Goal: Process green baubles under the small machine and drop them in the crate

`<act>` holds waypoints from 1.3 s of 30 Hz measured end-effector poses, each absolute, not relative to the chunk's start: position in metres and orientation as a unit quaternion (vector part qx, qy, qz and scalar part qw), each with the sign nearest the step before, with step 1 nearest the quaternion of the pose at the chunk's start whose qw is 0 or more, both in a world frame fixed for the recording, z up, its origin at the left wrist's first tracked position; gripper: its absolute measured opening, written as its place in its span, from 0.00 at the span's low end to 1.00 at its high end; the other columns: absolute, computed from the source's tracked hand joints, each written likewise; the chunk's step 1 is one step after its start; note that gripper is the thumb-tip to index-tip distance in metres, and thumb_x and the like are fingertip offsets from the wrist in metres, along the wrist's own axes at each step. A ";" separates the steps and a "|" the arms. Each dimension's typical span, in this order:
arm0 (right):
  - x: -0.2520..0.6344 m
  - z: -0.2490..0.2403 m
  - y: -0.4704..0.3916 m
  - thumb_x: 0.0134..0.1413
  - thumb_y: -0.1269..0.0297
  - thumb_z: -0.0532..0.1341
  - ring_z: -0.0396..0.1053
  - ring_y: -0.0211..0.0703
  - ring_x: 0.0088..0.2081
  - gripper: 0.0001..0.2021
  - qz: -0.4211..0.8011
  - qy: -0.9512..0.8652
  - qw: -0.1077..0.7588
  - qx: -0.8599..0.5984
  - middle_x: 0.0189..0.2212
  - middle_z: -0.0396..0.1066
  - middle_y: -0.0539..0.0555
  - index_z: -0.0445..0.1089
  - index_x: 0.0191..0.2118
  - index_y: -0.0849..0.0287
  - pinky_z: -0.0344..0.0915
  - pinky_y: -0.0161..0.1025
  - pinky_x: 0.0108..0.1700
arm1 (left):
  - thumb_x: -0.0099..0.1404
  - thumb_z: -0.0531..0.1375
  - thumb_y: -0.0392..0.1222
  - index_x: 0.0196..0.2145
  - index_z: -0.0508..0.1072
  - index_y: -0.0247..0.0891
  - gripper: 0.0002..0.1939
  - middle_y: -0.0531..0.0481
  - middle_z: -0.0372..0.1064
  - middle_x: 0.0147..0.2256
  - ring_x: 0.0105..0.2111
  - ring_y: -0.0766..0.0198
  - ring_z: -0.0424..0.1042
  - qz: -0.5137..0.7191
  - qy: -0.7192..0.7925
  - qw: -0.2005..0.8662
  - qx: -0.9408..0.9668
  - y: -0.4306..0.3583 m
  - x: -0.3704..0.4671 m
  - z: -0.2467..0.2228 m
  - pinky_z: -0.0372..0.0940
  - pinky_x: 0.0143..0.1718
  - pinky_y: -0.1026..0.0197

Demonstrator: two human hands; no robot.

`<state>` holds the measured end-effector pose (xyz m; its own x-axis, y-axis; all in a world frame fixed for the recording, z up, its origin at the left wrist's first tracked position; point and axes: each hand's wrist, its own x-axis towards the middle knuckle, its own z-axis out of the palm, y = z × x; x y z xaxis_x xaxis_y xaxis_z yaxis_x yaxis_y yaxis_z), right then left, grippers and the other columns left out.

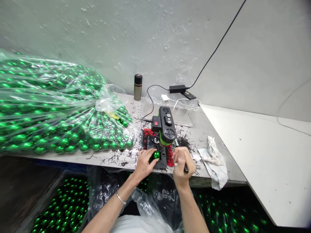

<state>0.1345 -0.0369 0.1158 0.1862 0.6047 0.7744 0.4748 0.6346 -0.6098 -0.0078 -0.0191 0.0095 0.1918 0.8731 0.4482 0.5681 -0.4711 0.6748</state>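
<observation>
A small black bench press machine [167,121] with a red switch stands on the table in front of me. On its dark base [159,164] lies one shiny green ball [156,154]. My left hand [145,162] is closed around that ball, thumb on the near side and fingers on the far side. My right hand [183,163] is wrapped in a fist round the machine's lever handle [186,169], whose black end sticks out below the fist. Under the base shows a red mat [170,158].
A big clear bag of green balls [60,106] fills the left of the table. Behind stand a thermos [137,87], a power adapter [178,89] and a clear plastic tray [187,117]. A white cloth [215,161] hangs over the right front edge. Black scraps [184,141] litter the tabletop.
</observation>
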 end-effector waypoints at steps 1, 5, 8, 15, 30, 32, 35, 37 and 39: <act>0.135 0.123 -0.038 0.65 0.71 0.50 0.63 0.37 0.28 0.16 0.065 -0.633 0.639 -0.433 0.24 0.62 0.49 0.58 0.24 0.56 0.60 0.38 0.30 | 0.70 0.59 0.42 0.57 0.71 0.38 0.19 0.40 0.75 0.51 0.50 0.51 0.73 0.415 0.468 0.164 0.763 -0.028 -0.011 0.007 0.61 0.55 0.45; 0.134 0.124 -0.040 0.65 0.73 0.51 0.64 0.37 0.28 0.16 0.066 -0.637 0.643 -0.420 0.24 0.62 0.49 0.58 0.24 0.56 0.60 0.37 0.31 | 0.69 0.59 0.52 0.62 0.65 0.39 0.28 0.36 0.69 0.57 0.57 0.46 0.67 0.383 0.419 0.097 0.818 -0.060 -0.031 -0.001 0.60 0.57 0.42; 0.132 0.109 -0.040 0.64 0.74 0.51 0.64 0.37 0.28 0.16 0.052 -0.632 0.656 -0.409 0.24 0.62 0.49 0.59 0.24 0.57 0.61 0.36 0.30 | 0.69 0.57 0.60 0.64 0.63 0.38 0.33 0.35 0.66 0.60 0.59 0.45 0.64 0.376 0.435 0.065 0.815 -0.050 -0.053 0.005 0.60 0.57 0.42; 0.130 0.097 -0.039 0.65 0.73 0.50 0.64 0.35 0.27 0.17 0.055 -0.617 0.670 -0.409 0.25 0.63 0.49 0.59 0.24 0.57 0.61 0.35 0.28 | 0.70 0.49 0.32 0.53 0.74 0.31 0.19 0.31 0.72 0.53 0.53 0.44 0.69 0.216 0.703 0.019 0.677 0.086 -0.107 0.069 0.63 0.53 0.42; 0.127 0.108 -0.038 0.65 0.73 0.51 0.64 0.36 0.27 0.17 0.047 -0.613 0.674 -0.410 0.23 0.63 0.49 0.59 0.23 0.57 0.60 0.36 0.28 | 0.62 0.66 0.51 0.54 0.73 0.36 0.26 0.42 0.75 0.46 0.43 0.57 0.76 0.520 0.542 0.454 0.479 0.068 -0.116 0.076 0.70 0.47 0.53; 0.126 0.119 -0.037 0.66 0.72 0.51 0.63 0.35 0.26 0.17 0.055 -0.599 0.676 -0.426 0.23 0.62 0.48 0.59 0.24 0.57 0.59 0.36 0.27 | 0.58 0.70 0.52 0.52 0.74 0.36 0.28 0.44 0.76 0.43 0.39 0.60 0.77 0.537 0.469 0.576 0.400 0.045 -0.098 0.070 0.71 0.44 0.57; 0.125 0.137 -0.035 0.67 0.70 0.51 0.62 0.35 0.25 0.17 0.067 -0.591 0.669 -0.445 0.22 0.61 0.47 0.59 0.24 0.57 0.58 0.36 0.28 | 0.52 0.73 0.50 0.47 0.77 0.35 0.28 0.47 0.76 0.38 0.33 0.65 0.76 0.532 0.436 0.652 0.319 0.021 -0.064 0.058 0.70 0.36 0.63; 0.125 0.144 -0.034 0.67 0.70 0.51 0.61 0.35 0.25 0.17 0.068 -0.594 0.663 -0.450 0.22 0.60 0.47 0.59 0.24 0.56 0.58 0.37 0.29 | 0.50 0.74 0.51 0.46 0.77 0.34 0.29 0.50 0.75 0.31 0.27 0.68 0.73 0.514 0.452 0.657 0.316 0.013 -0.045 0.049 0.64 0.27 0.67; 0.125 0.146 -0.034 0.67 0.69 0.51 0.61 0.35 0.25 0.17 0.066 -0.599 0.659 -0.450 0.22 0.60 0.47 0.59 0.24 0.56 0.58 0.37 0.29 | 0.50 0.73 0.53 0.47 0.76 0.33 0.31 0.54 0.71 0.25 0.22 0.70 0.67 0.489 0.476 0.640 0.352 0.011 -0.031 0.040 0.57 0.22 0.68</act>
